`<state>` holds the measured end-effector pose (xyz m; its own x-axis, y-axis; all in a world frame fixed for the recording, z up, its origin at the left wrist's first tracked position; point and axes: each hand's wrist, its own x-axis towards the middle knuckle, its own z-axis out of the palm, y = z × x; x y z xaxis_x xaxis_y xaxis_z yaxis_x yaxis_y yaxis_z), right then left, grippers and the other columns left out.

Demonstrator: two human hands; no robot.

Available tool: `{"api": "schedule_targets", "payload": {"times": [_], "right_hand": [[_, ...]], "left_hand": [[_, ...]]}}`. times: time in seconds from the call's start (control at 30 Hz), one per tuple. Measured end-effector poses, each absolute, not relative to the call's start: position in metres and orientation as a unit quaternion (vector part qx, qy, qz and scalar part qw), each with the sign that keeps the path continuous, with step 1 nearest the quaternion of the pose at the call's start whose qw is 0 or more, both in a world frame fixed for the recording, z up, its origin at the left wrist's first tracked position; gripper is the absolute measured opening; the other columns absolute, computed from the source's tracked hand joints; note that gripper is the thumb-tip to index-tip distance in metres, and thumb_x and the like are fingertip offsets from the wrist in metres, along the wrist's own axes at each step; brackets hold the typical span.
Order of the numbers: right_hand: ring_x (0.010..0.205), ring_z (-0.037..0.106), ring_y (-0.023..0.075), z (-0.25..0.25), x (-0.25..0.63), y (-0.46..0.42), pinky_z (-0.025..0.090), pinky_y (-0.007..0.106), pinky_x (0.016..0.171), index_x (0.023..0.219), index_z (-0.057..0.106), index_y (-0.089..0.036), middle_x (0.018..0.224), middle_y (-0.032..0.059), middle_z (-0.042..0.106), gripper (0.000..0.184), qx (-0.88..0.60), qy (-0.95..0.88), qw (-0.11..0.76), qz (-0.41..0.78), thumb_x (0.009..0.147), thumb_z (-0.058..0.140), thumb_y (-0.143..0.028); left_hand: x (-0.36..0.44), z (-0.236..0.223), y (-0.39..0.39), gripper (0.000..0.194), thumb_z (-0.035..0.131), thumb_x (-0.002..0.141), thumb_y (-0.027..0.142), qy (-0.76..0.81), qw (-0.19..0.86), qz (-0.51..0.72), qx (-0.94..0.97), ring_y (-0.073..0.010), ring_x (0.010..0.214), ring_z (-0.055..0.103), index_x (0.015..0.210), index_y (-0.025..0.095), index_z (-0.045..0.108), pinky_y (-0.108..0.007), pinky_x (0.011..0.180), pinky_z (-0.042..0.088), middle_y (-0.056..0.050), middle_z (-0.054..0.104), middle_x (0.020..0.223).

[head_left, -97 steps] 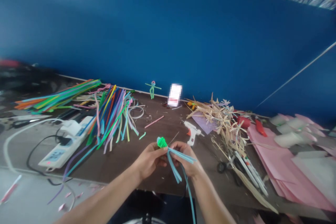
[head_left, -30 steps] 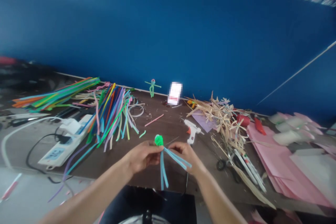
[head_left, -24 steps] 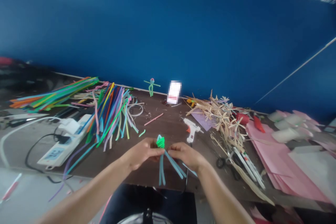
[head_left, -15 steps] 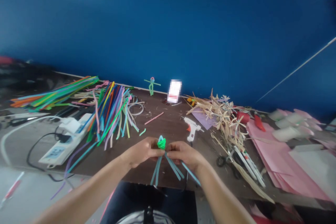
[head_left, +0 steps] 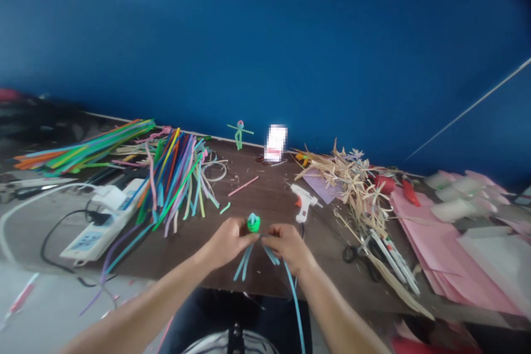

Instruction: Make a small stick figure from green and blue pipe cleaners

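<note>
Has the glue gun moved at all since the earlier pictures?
No, the hot glue gun holds the same place against the pipe-cleaner figure by the wall.

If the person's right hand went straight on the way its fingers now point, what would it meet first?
The light-blue pipe cleaners bunched under the green tuft, which the right hand seems already to touch. The left hand lies just beyond them, though depth is hard to judge from this view.
</note>
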<state>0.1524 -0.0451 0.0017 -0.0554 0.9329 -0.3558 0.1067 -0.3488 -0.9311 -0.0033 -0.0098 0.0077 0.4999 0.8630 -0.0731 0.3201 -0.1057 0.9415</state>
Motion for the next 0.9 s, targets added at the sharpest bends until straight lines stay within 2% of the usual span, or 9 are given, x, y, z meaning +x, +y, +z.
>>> {"api": "schedule_targets", "payload": {"times": [0.17, 0.27, 0.37, 0.47, 0.53, 0.6, 0.77, 0.83, 0.9], "right_hand": [[0.055, 0.052, 0.0121, 0.007, 0.148, -0.053, 0.034, 0.020, 0.052, 0.063, 0.058, -0.016, 0.057, -0.0010, 0.058, 0.008, -0.661, -0.608, 0.337, 0.282, 0.067, 0.052, -0.020], [0.058, 0.057, 0.0142, 0.012, 0.142, -0.061, 0.036, 0.021, 0.056, 0.069, 0.057, -0.017, 0.063, 0.0018, 0.062, 0.007, -0.678, -0.662, 0.294, 0.129, 0.069, 0.051, -0.016], [0.059, 0.058, 0.0148, 0.015, 0.133, -0.070, 0.038, 0.021, 0.056, 0.072, 0.056, -0.017, 0.063, 0.0033, 0.061, 0.011, -0.661, -0.694, 0.279, 0.050, 0.076, 0.046, -0.017], [0.067, 0.061, 0.0157, 0.010, 0.125, -0.078, 0.042, 0.022, 0.060, 0.091, 0.057, -0.016, 0.074, 0.0066, 0.064, 0.021, -0.639, -0.713, 0.288, 0.033, 0.082, 0.038, -0.015], [0.074, 0.062, 0.0168, 0.005, 0.122, -0.081, 0.045, 0.024, 0.065, 0.109, 0.051, -0.014, 0.088, 0.0101, 0.064, 0.031, -0.620, -0.725, 0.296, 0.036, 0.082, 0.035, -0.013], [0.078, 0.061, 0.0178, -0.001, 0.122, -0.083, 0.047, 0.025, 0.069, 0.118, 0.045, -0.012, 0.094, 0.0122, 0.063, 0.037, -0.605, -0.733, 0.307, 0.042, 0.082, 0.034, -0.012], [0.080, 0.061, 0.0169, -0.005, 0.130, -0.084, 0.047, 0.026, 0.072, 0.117, 0.049, -0.016, 0.091, 0.0094, 0.064, 0.037, -0.574, -0.727, 0.360, 0.113, 0.084, 0.035, -0.014], [0.083, 0.060, 0.0168, -0.006, 0.132, -0.082, 0.046, 0.028, 0.076, 0.111, 0.054, -0.019, 0.093, 0.0077, 0.064, 0.032, -0.572, -0.693, 0.406, 0.165, 0.083, 0.038, -0.016], [0.079, 0.060, 0.0169, -0.008, 0.132, -0.080, 0.047, 0.028, 0.073, 0.100, 0.060, -0.018, 0.090, 0.0067, 0.065, 0.026, -0.583, -0.634, 0.450, 0.235, 0.082, 0.041, -0.019]], "left_hand": [[0.003, 0.006, -0.016, 0.014, 0.054, 0.064, 0.026, 0.486, 0.399, 0.274, 0.728, -0.0100, 0.049, 0.037, 0.056, 0.014, 0.053, -0.020, 0.047, 0.024, 0.004, 0.043, 0.047], [0.007, 0.002, -0.019, 0.014, 0.054, 0.065, 0.026, 0.510, 0.384, 0.309, 0.704, -0.0106, 0.049, 0.039, 0.057, 0.015, 0.052, -0.021, 0.048, 0.024, 0.003, 0.046, 0.049], [0.009, -0.003, -0.019, 0.018, 0.055, 0.065, 0.031, 0.529, 0.402, 0.351, 0.660, -0.0113, 0.050, 0.041, 0.057, 0.015, 0.052, -0.021, 0.048, 0.027, 0.002, 0.048, 0.050], [0.011, -0.006, -0.018, 0.024, 0.055, 0.067, 0.037, 0.528, 0.465, 0.372, 0.606, -0.0112, 0.048, 0.043, 0.056, 0.016, 0.049, -0.021, 0.048, 0.031, 0.003, 0.047, 0.048], [0.013, -0.005, -0.019, 0.026, 0.056, 0.066, 0.039, 0.517, 0.532, 0.391, 0.545, -0.0112, 0.049, 0.045, 0.060, 0.015, 0.049, -0.021, 0.048, 0.034, 0.003, 0.048, 0.050], [0.015, -0.003, -0.021, 0.026, 0.060, 0.064, 0.039, 0.491, 0.605, 0.410, 0.474, -0.0115, 0.053, 0.049, 0.065, 0.014, 0.050, -0.021, 0.050, 0.037, 0.003, 0.051, 0.056], [0.018, 0.006, -0.025, 0.024, 0.066, 0.061, 0.032, 0.437, 0.731, 0.413, 0.323, -0.0085, 0.049, 0.049, 0.062, 0.013, 0.052, -0.020, 0.050, 0.040, 0.003, 0.053, 0.054], [0.017, 0.009, -0.024, 0.020, 0.066, 0.063, 0.027, 0.419, 0.766, 0.400, 0.278, -0.0071, 0.047, 0.049, 0.060, 0.013, 0.052, -0.018, 0.049, 0.040, 0.003, 0.053, 0.051], [0.015, 0.011, -0.023, 0.014, 0.065, 0.065, 0.021, 0.403, 0.797, 0.382, 0.237, -0.0065, 0.046, 0.050, 0.061, 0.012, 0.054, -0.017, 0.048, 0.041, 0.002, 0.054, 0.052]]}}
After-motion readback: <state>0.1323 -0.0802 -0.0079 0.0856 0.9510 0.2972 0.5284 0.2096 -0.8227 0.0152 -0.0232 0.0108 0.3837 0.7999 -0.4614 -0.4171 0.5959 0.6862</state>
